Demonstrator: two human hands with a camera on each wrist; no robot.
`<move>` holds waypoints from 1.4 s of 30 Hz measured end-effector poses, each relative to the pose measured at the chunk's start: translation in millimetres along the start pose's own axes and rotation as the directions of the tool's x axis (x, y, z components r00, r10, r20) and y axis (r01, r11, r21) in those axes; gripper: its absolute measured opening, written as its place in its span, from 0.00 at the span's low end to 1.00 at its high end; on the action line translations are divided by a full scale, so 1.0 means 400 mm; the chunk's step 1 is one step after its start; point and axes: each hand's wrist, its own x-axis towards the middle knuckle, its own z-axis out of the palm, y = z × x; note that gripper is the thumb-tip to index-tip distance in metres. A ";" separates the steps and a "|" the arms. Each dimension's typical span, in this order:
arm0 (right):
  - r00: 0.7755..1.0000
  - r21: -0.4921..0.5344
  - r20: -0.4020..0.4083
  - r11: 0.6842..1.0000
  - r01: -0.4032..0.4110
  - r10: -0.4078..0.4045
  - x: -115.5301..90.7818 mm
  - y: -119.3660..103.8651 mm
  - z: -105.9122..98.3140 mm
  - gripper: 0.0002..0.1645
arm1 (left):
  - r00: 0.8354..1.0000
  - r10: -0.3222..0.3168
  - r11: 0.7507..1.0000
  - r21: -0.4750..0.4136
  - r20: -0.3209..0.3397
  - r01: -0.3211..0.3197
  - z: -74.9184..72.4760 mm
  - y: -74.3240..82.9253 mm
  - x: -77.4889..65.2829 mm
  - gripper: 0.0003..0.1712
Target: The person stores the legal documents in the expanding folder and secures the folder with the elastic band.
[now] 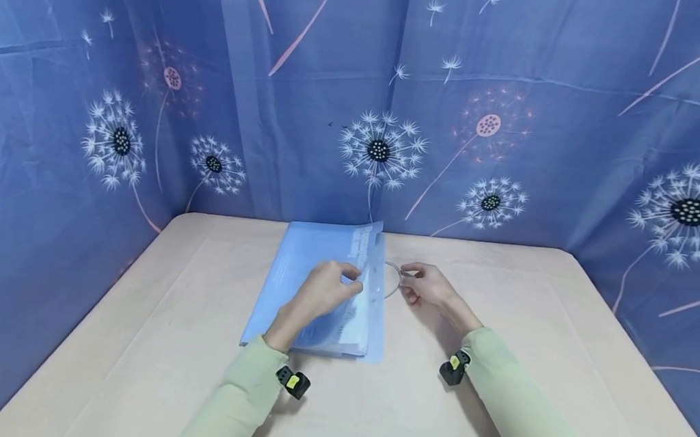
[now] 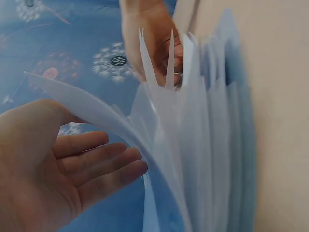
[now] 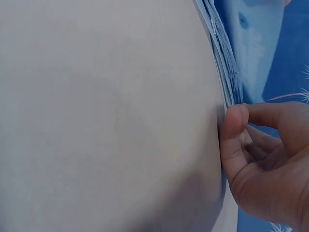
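A loose-leaf booklet with blue, see-through covers (image 1: 316,257) lies on the table, its right-hand edge lifted and its sheets (image 2: 207,111) fanned apart in the left wrist view. My left hand (image 1: 326,289) holds the raised front cover near that edge, thumb and fingers on it. A thin binder ring (image 1: 395,269) stands out from the right edge of the booklet. My right hand (image 1: 428,284) pinches this ring between thumb and fingertips. In the right wrist view the right thumb and index finger (image 3: 263,113) meet beside the stacked page edges (image 3: 227,53); the ring is hidden there.
The booklet rests on a pale tabletop (image 1: 180,342) towards its far edge. A blue curtain with dandelion prints (image 1: 308,119) rises behind the table and along both sides. Each wrist wears a black camera strap (image 1: 292,382) over a light green sleeve.
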 end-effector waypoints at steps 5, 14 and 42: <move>1.000 -0.015 0.024 1.000 -0.007 0.008 0.000 -0.005 0.001 0.31 | 0.999 0.006 0.999 0.042 0.040 -0.008 0.020 0.000 0.001 0.22; 0.999 -0.033 0.023 0.999 -0.042 0.043 0.006 -0.002 0.002 0.27 | 0.996 0.010 0.984 0.174 0.091 -0.026 0.060 0.002 0.011 0.21; 0.965 0.032 0.261 0.999 0.018 -0.026 0.002 0.004 -0.014 0.21 | 0.961 0.048 0.874 0.453 0.273 -0.172 0.090 0.023 -0.004 0.15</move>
